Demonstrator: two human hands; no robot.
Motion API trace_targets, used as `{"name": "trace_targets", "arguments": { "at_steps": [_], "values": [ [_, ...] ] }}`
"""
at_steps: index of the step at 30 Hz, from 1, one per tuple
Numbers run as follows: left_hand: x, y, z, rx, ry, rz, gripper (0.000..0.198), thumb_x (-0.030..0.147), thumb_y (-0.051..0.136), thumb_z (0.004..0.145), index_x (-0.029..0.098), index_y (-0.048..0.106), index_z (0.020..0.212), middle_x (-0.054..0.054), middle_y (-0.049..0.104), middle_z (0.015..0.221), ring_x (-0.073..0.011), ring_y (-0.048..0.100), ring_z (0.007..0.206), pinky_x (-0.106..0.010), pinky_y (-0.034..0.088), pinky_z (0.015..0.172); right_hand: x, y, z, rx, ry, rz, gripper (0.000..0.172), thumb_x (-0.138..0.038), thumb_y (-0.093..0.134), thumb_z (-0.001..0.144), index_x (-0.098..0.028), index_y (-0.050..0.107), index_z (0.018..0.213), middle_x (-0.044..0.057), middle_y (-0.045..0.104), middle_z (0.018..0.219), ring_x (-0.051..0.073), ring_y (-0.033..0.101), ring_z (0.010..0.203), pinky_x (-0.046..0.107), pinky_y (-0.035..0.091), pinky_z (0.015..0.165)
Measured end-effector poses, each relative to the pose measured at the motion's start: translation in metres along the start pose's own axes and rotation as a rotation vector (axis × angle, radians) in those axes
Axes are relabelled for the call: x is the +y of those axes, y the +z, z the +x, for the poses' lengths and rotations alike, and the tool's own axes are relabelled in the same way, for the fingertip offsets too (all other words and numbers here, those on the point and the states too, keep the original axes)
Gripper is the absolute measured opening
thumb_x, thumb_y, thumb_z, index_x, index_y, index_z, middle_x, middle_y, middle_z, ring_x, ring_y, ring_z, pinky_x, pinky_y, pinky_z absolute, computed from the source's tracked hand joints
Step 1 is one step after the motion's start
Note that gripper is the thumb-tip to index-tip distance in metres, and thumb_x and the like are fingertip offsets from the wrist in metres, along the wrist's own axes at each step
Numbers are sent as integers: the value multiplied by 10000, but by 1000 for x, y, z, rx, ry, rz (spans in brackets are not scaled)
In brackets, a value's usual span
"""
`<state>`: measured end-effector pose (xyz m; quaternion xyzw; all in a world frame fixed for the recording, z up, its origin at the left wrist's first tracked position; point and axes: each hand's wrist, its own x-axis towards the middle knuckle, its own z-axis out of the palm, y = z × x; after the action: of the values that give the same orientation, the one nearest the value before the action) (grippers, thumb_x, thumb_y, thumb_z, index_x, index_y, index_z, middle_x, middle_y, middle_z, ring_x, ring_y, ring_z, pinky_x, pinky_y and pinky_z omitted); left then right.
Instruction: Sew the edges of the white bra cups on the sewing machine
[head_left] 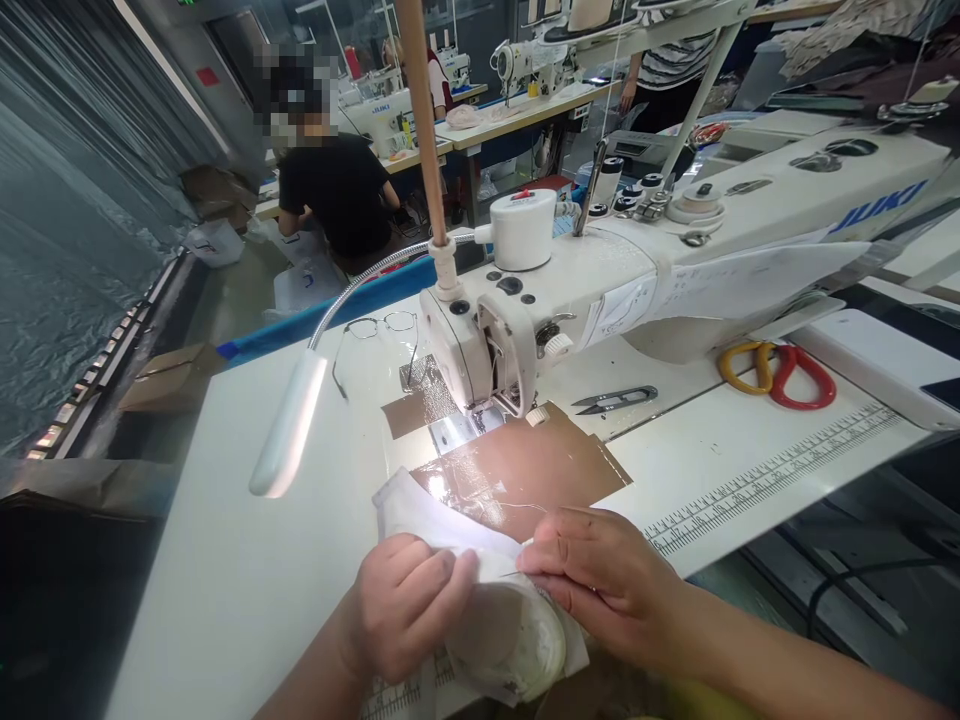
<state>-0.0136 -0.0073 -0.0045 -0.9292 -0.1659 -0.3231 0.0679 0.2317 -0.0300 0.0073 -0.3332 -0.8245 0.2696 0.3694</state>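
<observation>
A piece of white fabric spans the space between my two hands at the table's front edge; its lower part looks rounded, like a cup. My left hand is closed on the fabric's left side, thumb on top. Pinching the right edge of the same fabric is my right hand, with a thin thread showing beside its fingertips. Beyond the hands stands a white sewing machine, its needle area over brown sheeting taped on the table. The fabric lies short of the presser foot.
A lit lamp on a bendy neck hangs at the left. Eyeglasses lie behind it. Thread snips and scissors with red and yellow handles rest at right, near a printed ruler. A person sits further back.
</observation>
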Motion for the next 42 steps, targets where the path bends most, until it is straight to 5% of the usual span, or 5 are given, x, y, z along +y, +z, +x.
{"name": "trace_targets", "arguments": {
  "at_steps": [11, 17, 42],
  "values": [
    [2, 0, -2, -1, -28, -20, 276, 67, 559, 779, 41, 585, 1052, -65, 622, 651, -131, 461, 515, -274, 322, 469, -3, -13, 12, -138, -11, -54, 182, -174, 416, 907, -178, 598, 921, 18, 550, 693, 123, 469, 637, 240, 344, 579],
    [0, 0, -5, -3, -33, -22, 326, 58, 571, 757, 40, 577, 1082, -69, 627, 657, -135, 459, 530, -278, 317, 482, -2, -14, 10, -58, -9, 23, 151, -137, 441, 892, -185, 578, 935, 9, 586, 716, 118, 489, 658, 235, 375, 618],
    [0, 3, -4, -6, -39, -37, 311, 47, 571, 758, 30, 589, 1068, -76, 623, 664, -139, 461, 547, -285, 323, 497, 2, -4, 4, -69, 7, 13, 165, -141, 439, 886, -186, 587, 944, 10, 565, 711, 122, 485, 653, 241, 356, 605]
  ]
}}
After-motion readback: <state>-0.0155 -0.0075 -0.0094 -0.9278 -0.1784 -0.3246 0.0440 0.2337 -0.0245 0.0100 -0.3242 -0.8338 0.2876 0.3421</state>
